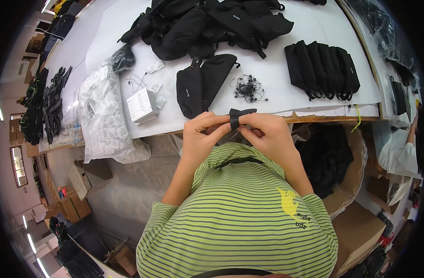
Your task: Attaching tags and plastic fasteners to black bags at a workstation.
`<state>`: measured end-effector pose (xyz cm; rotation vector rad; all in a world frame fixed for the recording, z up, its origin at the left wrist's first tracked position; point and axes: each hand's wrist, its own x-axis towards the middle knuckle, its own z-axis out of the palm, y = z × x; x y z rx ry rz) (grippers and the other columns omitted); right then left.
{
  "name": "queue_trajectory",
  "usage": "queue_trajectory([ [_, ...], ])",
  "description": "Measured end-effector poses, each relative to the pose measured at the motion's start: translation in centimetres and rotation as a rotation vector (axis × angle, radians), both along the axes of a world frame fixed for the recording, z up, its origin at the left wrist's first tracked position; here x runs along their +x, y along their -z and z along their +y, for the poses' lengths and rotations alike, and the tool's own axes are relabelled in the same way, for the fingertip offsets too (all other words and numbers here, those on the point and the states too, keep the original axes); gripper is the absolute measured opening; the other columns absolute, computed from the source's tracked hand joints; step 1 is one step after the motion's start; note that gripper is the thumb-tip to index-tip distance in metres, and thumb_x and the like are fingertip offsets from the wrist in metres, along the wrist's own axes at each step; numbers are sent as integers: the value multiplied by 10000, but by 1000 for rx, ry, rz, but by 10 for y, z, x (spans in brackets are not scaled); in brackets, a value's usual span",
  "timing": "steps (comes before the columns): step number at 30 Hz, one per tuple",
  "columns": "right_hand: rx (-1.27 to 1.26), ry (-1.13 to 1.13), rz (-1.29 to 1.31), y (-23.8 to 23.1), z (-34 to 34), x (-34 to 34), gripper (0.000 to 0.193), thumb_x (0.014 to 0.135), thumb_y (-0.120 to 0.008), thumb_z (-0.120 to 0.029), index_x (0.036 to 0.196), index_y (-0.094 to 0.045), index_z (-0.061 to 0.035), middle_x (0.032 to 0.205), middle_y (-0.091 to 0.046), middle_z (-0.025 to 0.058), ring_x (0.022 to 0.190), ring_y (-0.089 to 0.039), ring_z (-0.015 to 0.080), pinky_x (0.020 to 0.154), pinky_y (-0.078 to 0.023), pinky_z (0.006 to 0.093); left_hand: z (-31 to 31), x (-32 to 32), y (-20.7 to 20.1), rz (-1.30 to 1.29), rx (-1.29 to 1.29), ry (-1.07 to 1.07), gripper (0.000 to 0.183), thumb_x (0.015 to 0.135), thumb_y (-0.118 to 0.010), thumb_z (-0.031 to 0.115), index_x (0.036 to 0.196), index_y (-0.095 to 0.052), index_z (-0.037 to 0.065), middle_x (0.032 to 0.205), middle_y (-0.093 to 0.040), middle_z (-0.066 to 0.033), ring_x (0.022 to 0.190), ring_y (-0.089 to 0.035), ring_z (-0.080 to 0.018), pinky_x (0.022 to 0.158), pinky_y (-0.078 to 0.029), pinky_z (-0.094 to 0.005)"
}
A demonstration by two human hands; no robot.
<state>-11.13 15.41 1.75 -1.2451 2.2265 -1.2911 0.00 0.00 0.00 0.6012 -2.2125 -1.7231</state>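
In front of my chest, at the table's near edge, both hands grip a short black strip that looks bent or looped over itself. My left hand pinches its left side between thumb and fingers. On the opposite side my right hand pinches it in the same way, so the two hands almost meet. Just beyond them lies a black fabric pouch, flat on the white table. To its right is a tangle of thin black cords. A stack of white printed cards stands left of the pouch.
A heap of black fabric bags covers the table's far middle. Several black pouches overlap in a row at the right. On the left lies a clear plastic bag of small packets. Below the table's right side is a lined box of black items.
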Motion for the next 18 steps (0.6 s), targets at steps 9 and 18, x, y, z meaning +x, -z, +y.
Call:
queue_trajectory([
  [9, -76, 15, 104, 0, 0, 1, 103, 784, -687, -120, 858, -656, -56, 620, -583, 49, 497, -538, 173, 498, -431, 267, 13, -7, -7, 263, -126, -38, 111, 740, -689, -60, 848, -679, -36, 883, -613, -58, 715, -567, -71, 617, -448, -188],
  [18, -604, -62, -920, 4, 13, -15, 144, 849, -626, -17, 906, -500, -57, 827, -586, 47, 742, -552, 104, 727, -427, 230, -1, -2, -18, 427, 502, -208, 74, 890, -522, 92, 899, -512, 19, 922, -577, -129, 664, -499, -106, 611, -427, -239],
])
